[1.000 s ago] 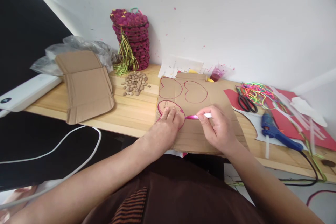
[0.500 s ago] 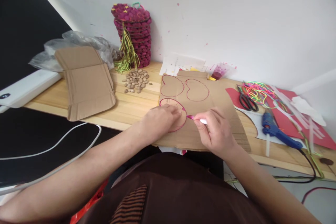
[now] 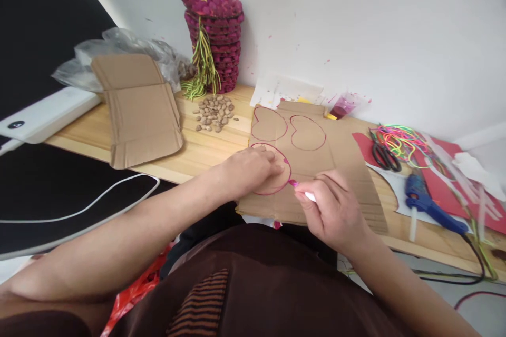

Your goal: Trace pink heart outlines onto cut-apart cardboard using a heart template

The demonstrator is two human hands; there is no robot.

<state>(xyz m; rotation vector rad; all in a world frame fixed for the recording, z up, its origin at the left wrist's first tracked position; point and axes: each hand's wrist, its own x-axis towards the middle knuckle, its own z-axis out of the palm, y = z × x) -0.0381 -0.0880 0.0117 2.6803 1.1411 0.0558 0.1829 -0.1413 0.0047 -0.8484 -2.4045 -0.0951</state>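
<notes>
My left hand (image 3: 256, 167) lies flat, fingers outstretched, on a rounded tan cutout (image 3: 263, 185) with a purple edge. It presses the cutout onto a brown cardboard sheet (image 3: 343, 158). In my right hand (image 3: 332, 210) is a white marker (image 3: 310, 197), gripped between thumb and fingers. Its purple tip meets the cutout's right edge or just beside it. Two purple heart-like outlines, a left outline (image 3: 253, 125) and a right outline (image 3: 291, 134), are drawn on the sheet beyond my hands.
Left stand a folded cardboard piece (image 3: 138, 116), plastic bags (image 3: 126, 45) and a pile of beige nuts or seeds (image 3: 215, 111). Behind is a purple woven basket (image 3: 227, 42) with a tassel. Right lie scissors (image 3: 385, 157), colourful cords (image 3: 403, 139) and a blue glue gun (image 3: 435, 208).
My right hand has drawn the marker tip a little toward me along the cutout's edge. My left hand stays on the cutout. The whole view has shifted slightly.
</notes>
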